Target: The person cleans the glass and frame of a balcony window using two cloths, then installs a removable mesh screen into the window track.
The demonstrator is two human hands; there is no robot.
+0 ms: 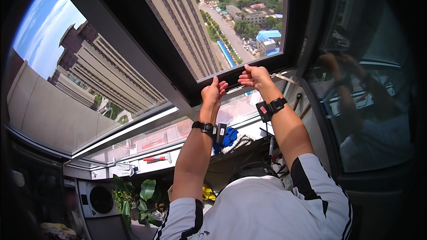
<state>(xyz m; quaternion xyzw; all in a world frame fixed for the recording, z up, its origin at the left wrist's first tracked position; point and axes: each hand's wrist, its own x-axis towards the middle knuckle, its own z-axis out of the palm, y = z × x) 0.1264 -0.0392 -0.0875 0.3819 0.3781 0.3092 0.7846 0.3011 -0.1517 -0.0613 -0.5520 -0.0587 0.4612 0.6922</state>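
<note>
My left hand (213, 92) is raised at the lower rail of a dark window sash (233, 74), thumb up and fingers loosely bent. Just to its right is my right hand (255, 77), palm turned inward, close to the same rail. A gap separates the two hands, and nothing shows in either. Whether the fingertips touch the rail I cannot tell. Each wrist wears a black strap with a small box on it. Below the hands, a blue cloth (231, 136) and a white shaggy cloth (239, 144) lie on the white sill (181, 147), partly hidden by my left forearm.
A red-handled scraper (156, 158) lies on the sill. A metal stay (285, 78) sits beside the sash's lower right corner. Dark reflective glass (367, 106) stands at right. Below left are a leafy plant (147, 190) and a white front-loading washing machine (100, 200). Outside, high-rises overlook a street far below.
</note>
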